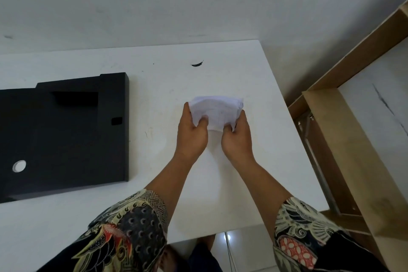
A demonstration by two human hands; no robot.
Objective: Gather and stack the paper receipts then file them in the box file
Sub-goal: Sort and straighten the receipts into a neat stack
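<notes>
White crumpled receipts (215, 110) are held bunched above the table; the black box file (64, 134) lies flat, well left.

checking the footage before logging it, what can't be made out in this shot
- White paper receipts, head view: print too blurred to read; count hidden by both hands' grip.
- Left hand and right hand: fingertips hidden behind the paper.
- Flat black box file: left end cut off by the frame edge; contents unseen.
</notes>
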